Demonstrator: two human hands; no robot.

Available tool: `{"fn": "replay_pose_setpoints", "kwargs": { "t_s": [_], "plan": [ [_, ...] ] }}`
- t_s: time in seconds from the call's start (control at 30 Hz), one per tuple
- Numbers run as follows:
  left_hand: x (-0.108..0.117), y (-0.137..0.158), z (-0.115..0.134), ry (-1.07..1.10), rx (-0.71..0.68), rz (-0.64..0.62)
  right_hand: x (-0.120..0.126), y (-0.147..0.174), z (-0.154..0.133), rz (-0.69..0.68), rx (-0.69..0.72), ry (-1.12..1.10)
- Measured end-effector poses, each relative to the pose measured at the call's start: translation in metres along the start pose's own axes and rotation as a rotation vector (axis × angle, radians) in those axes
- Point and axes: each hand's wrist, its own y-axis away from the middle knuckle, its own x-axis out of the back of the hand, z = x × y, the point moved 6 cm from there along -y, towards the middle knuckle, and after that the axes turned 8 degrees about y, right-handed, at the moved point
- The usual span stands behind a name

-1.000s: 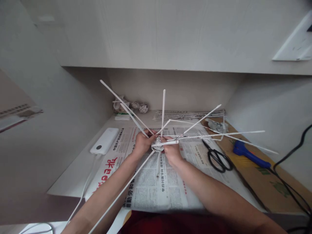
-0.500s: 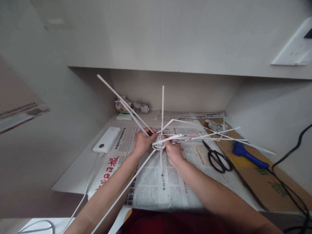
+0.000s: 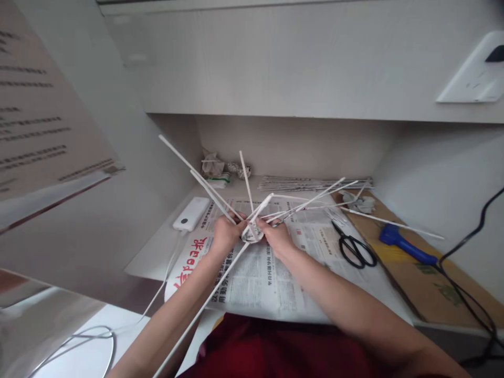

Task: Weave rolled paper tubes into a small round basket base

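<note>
Between my two hands is a small round weave of rolled paper sticks (image 3: 252, 236), with long white sticks fanning out from it on several sides. My left hand (image 3: 228, 231) pinches its left edge, close to where two sticks slant up to the left. On the opposite edge, my right hand (image 3: 277, 235) is closed, thumb on top, near sticks that point right. One long stick (image 3: 208, 287) runs from the weave down past my left forearm. The fingertips beneath the weave are hidden.
Newspaper (image 3: 252, 294) covers the desk under my hands. To the right lie black scissors (image 3: 357, 251) and a blue glue gun (image 3: 405, 245) on cardboard (image 3: 441, 294). A white power bank (image 3: 191, 213) with a cable is at left. Behind lies a bundle of paper sticks (image 3: 303, 184).
The weave has turned and tilted between my hands: its upright stick now leans left, the right-hand sticks point higher, and a thick stick points up. The camera view has shifted left.
</note>
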Motion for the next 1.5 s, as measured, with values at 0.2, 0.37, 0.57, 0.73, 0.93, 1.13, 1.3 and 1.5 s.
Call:
{"fn": "replay_pose_setpoints", "kwargs": {
  "t_s": [0.2,0.37,0.57,0.73,0.93,1.13,1.3,1.5],
  "plan": [
    [-0.004,0.024,-0.004,-0.033,-0.029,-0.024,0.009,0.02,0.0,0.036,0.061,0.085],
    [-0.012,0.034,0.005,-0.115,-0.124,-0.11,0.014,0.026,0.002,0.017,0.05,0.019],
    [-0.018,0.038,0.001,0.009,-0.107,-0.198,0.025,0.023,0.011,0.106,0.093,0.185],
    [-0.016,0.036,-0.011,0.288,0.117,-0.059,0.025,0.022,0.012,0.062,0.163,0.18],
    [-0.023,0.035,-0.02,0.46,0.211,-0.019,0.026,0.017,0.012,0.021,0.182,0.183],
    [-0.026,0.032,-0.019,0.283,0.112,-0.042,0.025,0.007,0.017,0.018,0.142,0.122],
    [-0.028,0.028,-0.021,0.245,0.101,0.026,0.024,0.012,0.012,0.037,0.107,0.15],
    [-0.036,0.019,-0.014,0.186,0.084,0.007,0.029,0.003,0.006,0.05,0.152,0.176]
  ]
}}
